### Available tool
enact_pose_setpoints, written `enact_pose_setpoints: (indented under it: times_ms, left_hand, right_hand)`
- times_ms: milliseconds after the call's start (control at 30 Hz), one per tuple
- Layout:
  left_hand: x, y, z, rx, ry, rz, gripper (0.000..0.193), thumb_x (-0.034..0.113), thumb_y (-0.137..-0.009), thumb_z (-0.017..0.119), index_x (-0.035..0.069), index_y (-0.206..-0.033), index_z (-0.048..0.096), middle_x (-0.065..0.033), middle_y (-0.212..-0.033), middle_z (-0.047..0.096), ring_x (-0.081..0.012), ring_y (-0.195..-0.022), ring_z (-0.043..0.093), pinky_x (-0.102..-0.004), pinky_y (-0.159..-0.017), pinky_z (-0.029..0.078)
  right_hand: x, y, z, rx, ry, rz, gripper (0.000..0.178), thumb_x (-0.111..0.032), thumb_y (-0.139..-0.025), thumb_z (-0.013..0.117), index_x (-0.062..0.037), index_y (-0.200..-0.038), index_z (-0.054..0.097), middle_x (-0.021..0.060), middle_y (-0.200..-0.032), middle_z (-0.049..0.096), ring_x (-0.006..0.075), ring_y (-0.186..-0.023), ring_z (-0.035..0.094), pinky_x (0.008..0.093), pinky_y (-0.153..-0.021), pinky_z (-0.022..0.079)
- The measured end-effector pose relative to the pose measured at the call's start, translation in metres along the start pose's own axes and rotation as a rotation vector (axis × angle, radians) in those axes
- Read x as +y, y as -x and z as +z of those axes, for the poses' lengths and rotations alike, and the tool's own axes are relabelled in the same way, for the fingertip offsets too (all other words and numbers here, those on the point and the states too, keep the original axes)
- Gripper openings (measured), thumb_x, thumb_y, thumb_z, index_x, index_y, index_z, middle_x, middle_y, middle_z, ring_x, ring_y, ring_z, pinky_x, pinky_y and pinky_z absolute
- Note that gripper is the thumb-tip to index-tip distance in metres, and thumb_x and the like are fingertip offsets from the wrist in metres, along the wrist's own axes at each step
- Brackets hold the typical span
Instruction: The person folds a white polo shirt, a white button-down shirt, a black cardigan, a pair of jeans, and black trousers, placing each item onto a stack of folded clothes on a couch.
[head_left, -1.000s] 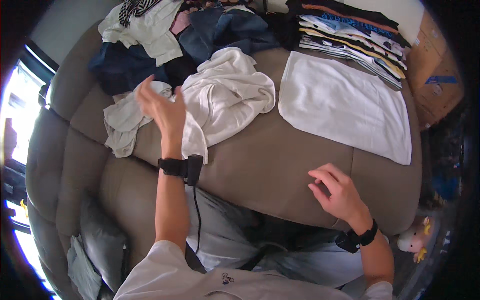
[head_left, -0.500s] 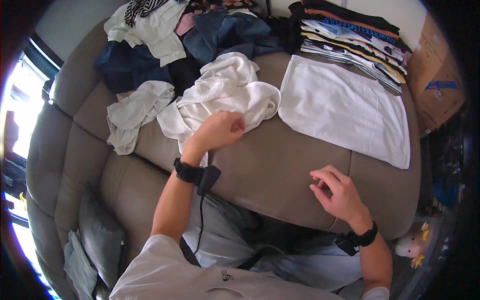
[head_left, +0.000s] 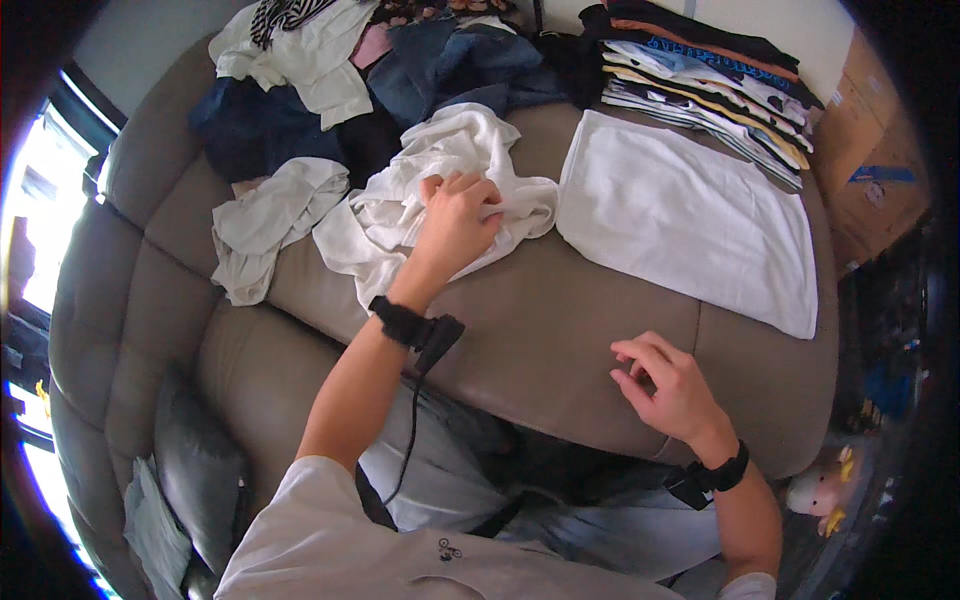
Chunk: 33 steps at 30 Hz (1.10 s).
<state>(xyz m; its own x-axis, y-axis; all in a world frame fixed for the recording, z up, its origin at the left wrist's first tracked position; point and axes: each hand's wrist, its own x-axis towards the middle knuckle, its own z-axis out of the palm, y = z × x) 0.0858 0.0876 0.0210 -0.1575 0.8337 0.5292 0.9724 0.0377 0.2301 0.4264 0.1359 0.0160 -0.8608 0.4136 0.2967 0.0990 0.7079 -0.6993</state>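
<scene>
cardboard box, right | grey cushion, left | plush toy, right

We lose part of the crumpled white cloth behind the left hand, and we can't tell how firmly it grips! Up top, the edge slices off the striped cloth and the floral cloth. Below, our white shirt runs out of view; far right, dark clutter blurs beyond naming.
</scene>
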Motion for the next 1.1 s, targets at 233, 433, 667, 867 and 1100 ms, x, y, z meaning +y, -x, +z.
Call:
enact_pose_setpoints:
  times_ms: [233,433,667,867,1100]
  left_hand:
    - [0.094,0.033,-0.05,-0.052,0.333,0.456,0.021,0.006,-0.072,0.068,0.006,-0.09,0.057,-0.0083,-0.076,0.058,-0.0282,-0.068,0.058,-0.0396,-0.061,0.046]
    - [0.134,0.061,-0.028,-0.345,0.713,0.615,0.022,0.007,-0.075,0.069,0.003,-0.094,0.058,-0.0102,-0.078,0.056,-0.0308,-0.071,0.058,-0.0394,-0.064,0.046]
    - [0.072,0.028,-0.036,0.001,0.199,0.105,0.037,0.011,-0.082,0.072,0.004,-0.116,0.059,-0.0161,-0.119,0.058,-0.0345,-0.113,0.055,-0.0429,-0.098,0.043]
    - [-0.021,0.026,-0.034,-0.022,-0.181,-0.303,0.047,0.032,-0.082,0.072,0.008,-0.121,0.061,-0.0156,-0.123,0.058,-0.0344,-0.122,0.049,-0.0501,-0.103,0.033]
    - [-0.036,0.022,-0.056,0.197,0.132,-0.512,0.022,0.022,-0.09,0.063,0.0,-0.092,0.061,-0.0139,-0.074,0.061,-0.0177,-0.067,0.058,-0.0352,-0.061,0.047]
  right_hand:
    - [-0.016,-0.002,-0.005,0.133,-0.178,0.142,0.071,-0.008,-0.079,0.076,-0.0099,-0.141,0.041,0.0111,-0.106,0.061,0.0158,-0.066,0.063,0.0285,-0.06,0.054]
    - [-0.022,-0.006,-0.002,0.056,-0.121,0.015,0.051,-0.004,-0.074,0.076,-0.0074,-0.121,0.056,0.0102,-0.104,0.059,0.0213,-0.07,0.063,0.0303,-0.062,0.054]
    - [-0.024,0.002,-0.033,0.0,-0.138,-0.101,0.016,0.004,-0.069,0.066,-0.0021,-0.077,0.053,0.013,-0.106,0.068,0.0235,-0.065,0.064,0.0295,-0.056,0.05]
    - [-0.003,0.011,-0.085,-0.198,-0.437,-0.033,0.018,-0.003,-0.06,0.066,-0.0041,-0.06,0.048,0.0125,-0.077,0.07,0.0182,-0.062,0.062,0.0264,-0.052,0.044]
    - [0.03,0.04,-0.124,0.267,-0.517,0.11,0.021,0.0,-0.064,0.06,-0.007,-0.058,0.041,0.0061,-0.061,0.055,0.0123,-0.053,0.045,0.0263,-0.047,0.033]
